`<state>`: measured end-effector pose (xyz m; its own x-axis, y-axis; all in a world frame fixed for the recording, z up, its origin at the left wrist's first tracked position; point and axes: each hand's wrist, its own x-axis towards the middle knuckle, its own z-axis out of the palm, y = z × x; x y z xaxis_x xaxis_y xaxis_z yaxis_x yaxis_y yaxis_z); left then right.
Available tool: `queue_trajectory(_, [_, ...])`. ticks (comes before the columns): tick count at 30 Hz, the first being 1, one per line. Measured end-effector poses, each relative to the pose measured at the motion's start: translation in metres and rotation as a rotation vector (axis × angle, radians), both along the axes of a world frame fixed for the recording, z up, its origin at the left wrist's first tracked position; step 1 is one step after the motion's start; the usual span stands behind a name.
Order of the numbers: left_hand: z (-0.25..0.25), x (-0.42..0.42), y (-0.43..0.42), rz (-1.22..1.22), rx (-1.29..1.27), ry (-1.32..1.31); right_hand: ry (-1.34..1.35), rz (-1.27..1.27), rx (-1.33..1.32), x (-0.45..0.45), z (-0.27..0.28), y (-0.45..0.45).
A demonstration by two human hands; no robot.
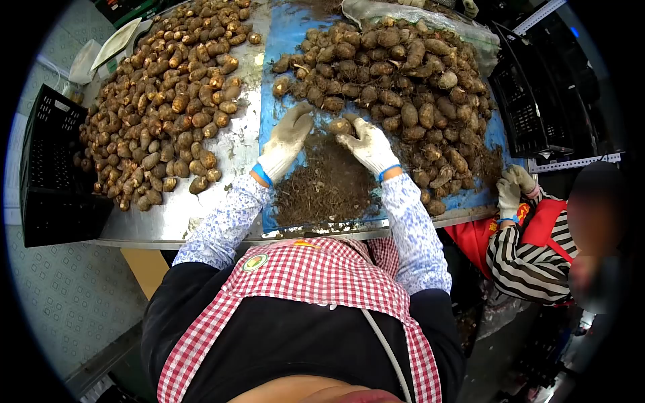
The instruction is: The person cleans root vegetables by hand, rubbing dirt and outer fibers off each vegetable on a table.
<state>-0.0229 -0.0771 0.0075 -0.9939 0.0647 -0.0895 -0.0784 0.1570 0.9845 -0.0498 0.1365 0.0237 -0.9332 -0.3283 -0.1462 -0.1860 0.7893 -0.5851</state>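
Observation:
My right hand [368, 142], in a dirty white work glove, is closed on a small brown taro [338, 126] with its thumb and fingers. To its left is my left hand [289, 142], gloved the same way, with fingers extended and nothing visible in it. Just beyond both hands rises a heap of rooty, soil-covered taros [376, 64] on a blue sheet [272, 111]. Between my forearms lies a pile of loose dirt and root hairs [326, 181].
A second heap of cleaner taros [178, 101] covers the metal table's [232, 158] left side. Black crates stand at the left [57, 168] and right [531, 94]. A co-worker's gloved hands [512, 188] are at the table's right edge. A mesh sack [430, 20] lies behind the heap.

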Motion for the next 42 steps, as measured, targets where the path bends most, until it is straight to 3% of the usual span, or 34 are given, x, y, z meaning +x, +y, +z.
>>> queue_trajectory(1, [-0.012, -0.005, 0.000, -0.058, 0.060, -0.041, 0.036, 0.040, -0.142, 0.007, -0.004, 0.001])
queue_trajectory(3, [0.022, 0.011, 0.015, -0.221, 0.414, -0.225, 0.113, 0.117, -0.427, 0.025, -0.014, 0.000])
queue_trajectory(4, [0.012, 0.011, 0.025, -0.324, 0.524, -0.216, 0.237, 0.200, -0.166, 0.041, 0.019, -0.006])
queue_trajectory(5, [0.021, 0.016, 0.034, -0.269, 0.491, -0.220, 0.526, 0.192, -0.055, 0.049, 0.016, -0.009])
queue_trajectory(8, [0.036, 0.030, 0.051, -0.215, 0.541, -0.367, 0.660, 0.056, 0.090, 0.067, 0.019, -0.009])
queue_trajectory(9, [0.037, 0.038, 0.057, -0.238, 0.566, -0.351, 0.897, 0.038, -0.033, 0.065, -0.001, -0.002])
queue_trajectory(10, [0.048, 0.043, 0.063, -0.261, 0.488, -0.334, 0.752, -0.071, -0.166, 0.072, -0.001, -0.004])
queue_trajectory(11, [0.000, 0.030, 0.079, -0.245, 0.368, -0.162, 0.607, -0.179, -0.290, 0.080, 0.001, -0.005])
queue_trajectory(12, [-0.047, 0.018, 0.095, -0.208, 0.237, 0.003, 0.276, -0.393, -0.559, 0.087, -0.012, -0.005])
queue_trajectory(13, [-0.044, 0.020, 0.099, -0.186, 0.037, 0.073, 0.148, -0.400, -0.878, 0.091, -0.005, -0.007])
queue_trajectory(15, [-0.003, 0.035, 0.092, -0.228, -0.339, 0.197, -0.202, -0.590, -1.373, 0.093, -0.013, -0.004])
queue_trajectory(17, [0.081, 0.061, 0.066, -0.426, -0.659, 0.312, -0.519, -0.755, -1.528, 0.097, -0.018, 0.008])
queue_trajectory(18, [0.079, 0.059, 0.066, -0.428, -0.465, 0.159, -0.215, -0.524, -1.140, 0.104, -0.015, 0.015])
queue_trajectory(20, [0.065, 0.052, 0.066, -0.417, -0.073, -0.142, 0.118, -0.337, -0.754, 0.104, -0.010, 0.017])
queue_trajectory(21, [0.055, 0.048, 0.066, -0.402, 0.127, -0.290, 0.163, -0.384, -0.765, 0.101, -0.007, 0.015])
queue_trajectory(23, [0.037, 0.043, 0.067, -0.364, 0.533, -0.575, 0.399, -0.355, -0.394, 0.100, 0.001, 0.005])
queue_trajectory(24, [0.030, 0.041, 0.067, -0.364, 0.576, -0.674, 0.476, -0.297, -0.266, 0.100, 0.003, 0.004])
queue_trajectory(26, [0.031, 0.044, 0.064, -0.373, 0.479, -0.583, 0.557, -0.243, -0.055, 0.102, 0.002, 0.002])
queue_trajectory(27, [0.031, 0.046, 0.063, -0.375, 0.431, -0.542, 0.440, -0.272, -0.097, 0.101, 0.005, 0.001])
queue_trajectory(28, [0.036, 0.036, 0.069, -0.385, 0.109, -0.470, 0.324, -0.299, -0.139, 0.099, 0.012, -0.002])
queue_trajectory(29, [0.038, 0.040, 0.066, -0.363, -0.052, -0.297, 0.207, -0.327, -0.178, 0.098, 0.016, -0.003])
queue_trajectory(31, [0.057, 0.060, 0.063, -0.319, -0.367, 0.050, 0.087, -0.350, -0.636, 0.087, -0.013, 0.012])
queue_trajectory(32, [0.048, 0.062, 0.066, -0.247, -0.447, 0.267, 0.028, -0.363, -0.859, 0.082, -0.022, 0.017])
queue_trajectory(34, [0.048, 0.058, 0.061, -0.338, -0.427, 0.569, -0.448, -0.451, -1.267, 0.078, -0.024, 0.032])
queue_trajectory(35, [0.057, 0.058, 0.059, -0.364, -0.385, 0.732, -0.371, -0.374, -1.287, 0.076, -0.028, 0.031])
queue_trajectory(36, [0.069, 0.060, 0.063, -0.389, -0.429, 0.400, -0.234, -0.318, -0.971, 0.070, -0.039, 0.037])
queue_trajectory(37, [0.075, 0.052, 0.069, -0.313, -0.160, 0.117, -0.101, -0.254, -0.654, 0.064, -0.047, 0.041])
queue_trajectory(39, [0.080, 0.035, 0.076, -0.142, 0.384, -0.439, -0.132, -0.452, -0.748, 0.072, 0.014, 0.019])
queue_trajectory(40, [0.060, 0.046, 0.064, -0.200, 0.601, -0.231, -0.007, -0.419, -0.699, 0.077, 0.030, 0.009])
queue_trajectory(41, [0.044, 0.042, 0.065, -0.162, 0.651, -0.249, 0.194, -0.430, -0.685, 0.080, 0.031, 0.005])
queue_trajectory(42, [0.030, 0.039, 0.064, -0.179, 0.598, -0.194, 0.107, -0.293, -1.025, 0.069, -0.020, 0.038])
